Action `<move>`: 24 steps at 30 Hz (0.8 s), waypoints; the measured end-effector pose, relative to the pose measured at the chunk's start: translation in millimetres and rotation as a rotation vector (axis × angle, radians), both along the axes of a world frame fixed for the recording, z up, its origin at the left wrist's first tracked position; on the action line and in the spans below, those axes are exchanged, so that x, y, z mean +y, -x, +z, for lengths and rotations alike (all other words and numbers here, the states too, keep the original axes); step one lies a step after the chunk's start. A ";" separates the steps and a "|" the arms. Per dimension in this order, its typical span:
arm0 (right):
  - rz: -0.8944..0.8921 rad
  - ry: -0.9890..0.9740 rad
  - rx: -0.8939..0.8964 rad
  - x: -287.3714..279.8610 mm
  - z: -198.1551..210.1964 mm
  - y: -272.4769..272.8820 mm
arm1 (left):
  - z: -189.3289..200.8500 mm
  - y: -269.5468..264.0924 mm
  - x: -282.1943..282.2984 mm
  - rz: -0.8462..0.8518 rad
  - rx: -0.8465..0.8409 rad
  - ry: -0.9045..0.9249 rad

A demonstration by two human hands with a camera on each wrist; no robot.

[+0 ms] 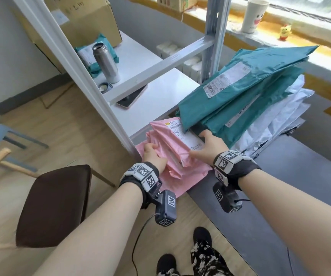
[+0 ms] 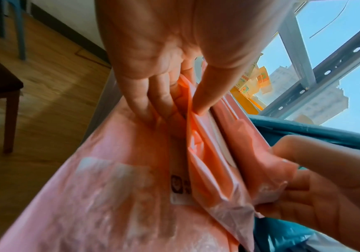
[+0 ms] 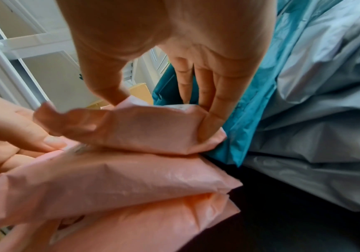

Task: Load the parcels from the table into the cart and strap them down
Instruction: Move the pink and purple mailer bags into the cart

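A stack of pink mailer parcels (image 1: 170,154) lies at the left end of the dark table (image 1: 280,196). My left hand (image 1: 152,154) grips the stack's left side; in the left wrist view its fingers (image 2: 151,109) slide under a pink parcel (image 2: 207,153) and the thumb pinches the edge. My right hand (image 1: 206,144) holds the top pink parcel (image 3: 144,129) from the right, thumb on top, fingers (image 3: 209,109) down its side. Teal parcels (image 1: 240,92) overlap the pink stack's far end, on white and grey parcels (image 1: 276,120). No cart or strap is in view.
A white metal rack (image 1: 93,82) stands just left of the table, holding a steel flask (image 1: 106,62), a phone (image 1: 130,98), a teal parcel and a cardboard box (image 1: 85,18). A brown chair (image 1: 55,204) stands at my lower left. A windowsill runs behind the table.
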State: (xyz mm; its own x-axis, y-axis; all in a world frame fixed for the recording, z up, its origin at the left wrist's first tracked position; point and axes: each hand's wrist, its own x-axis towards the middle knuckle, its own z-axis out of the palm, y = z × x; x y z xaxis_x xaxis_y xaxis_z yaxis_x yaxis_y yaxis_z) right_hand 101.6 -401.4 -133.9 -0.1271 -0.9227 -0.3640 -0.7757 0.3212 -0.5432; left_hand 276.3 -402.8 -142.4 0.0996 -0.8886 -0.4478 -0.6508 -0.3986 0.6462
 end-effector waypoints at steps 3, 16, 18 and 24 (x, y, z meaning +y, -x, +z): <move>-0.026 0.013 -0.042 2.1 2.8 -0.7 | 2.0 -5.4 -0.3 0.001 -0.007 0.039; -0.145 0.028 -0.106 10.2 3.8 5.4 | -15.6 1.9 -10.0 0.052 0.182 -0.003; -0.168 0.022 -0.133 11.4 5.3 6.7 | -15.2 5.3 -12.9 0.026 0.192 0.011; -0.215 0.064 -0.219 16.3 15.6 4.3 | -11.7 -2.2 -14.7 0.011 0.203 0.027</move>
